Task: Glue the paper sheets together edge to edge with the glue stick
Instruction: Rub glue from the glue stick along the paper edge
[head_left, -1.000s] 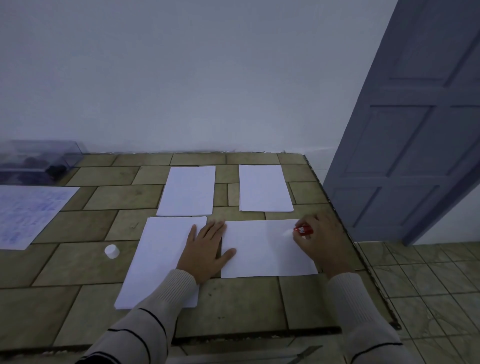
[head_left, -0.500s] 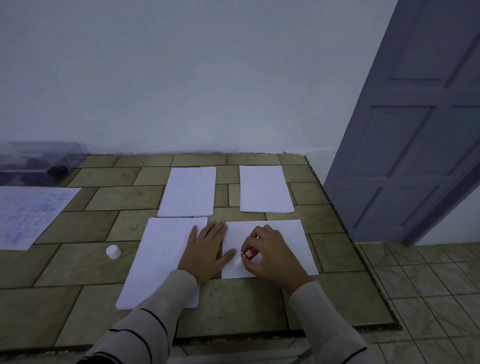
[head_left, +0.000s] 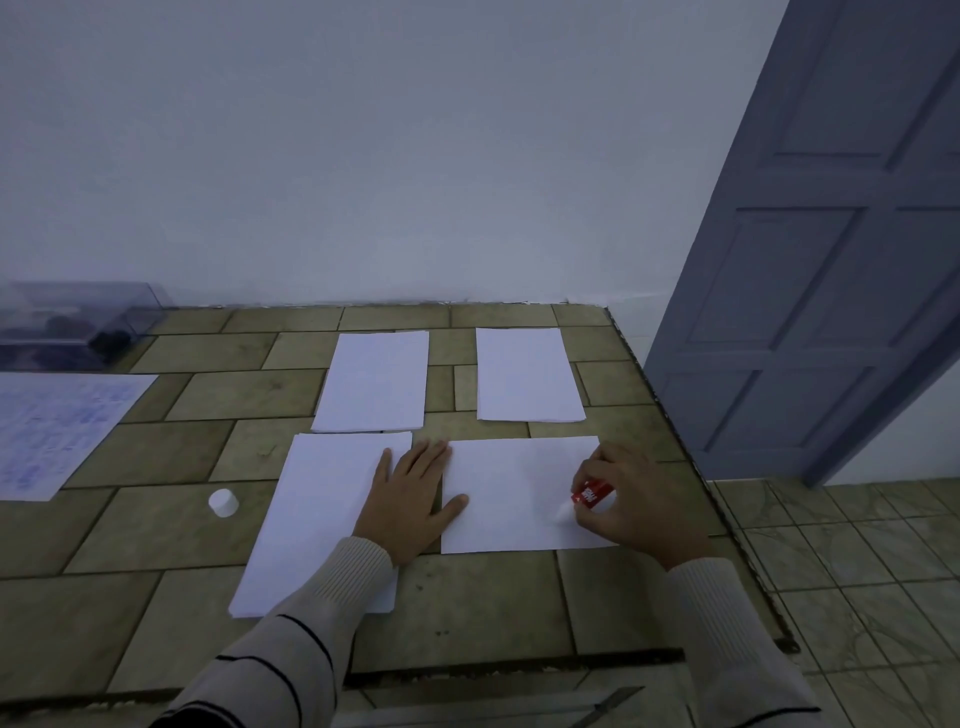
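The person's right hand (head_left: 631, 499) is closed around a red glue stick (head_left: 589, 494), whose pale tip touches the landscape sheet (head_left: 511, 493) near that sheet's right edge. The left hand (head_left: 413, 493) lies flat with fingers spread, gripping nothing; its thumb presses on the landscape sheet's left edge while the palm and fingers bridge the gap to the portrait sheet (head_left: 311, 525) just left of it. Four blank sheets lie on the tiled table (head_left: 156, 525): these two, plus two more beyond the landscape sheet, one (head_left: 373, 379) up and to the left, one (head_left: 527, 373) straight behind. One white cap (head_left: 224, 502) stands well left of the landscape sheet, past the portrait sheet. One written page (head_left: 52, 426) lies farther left.
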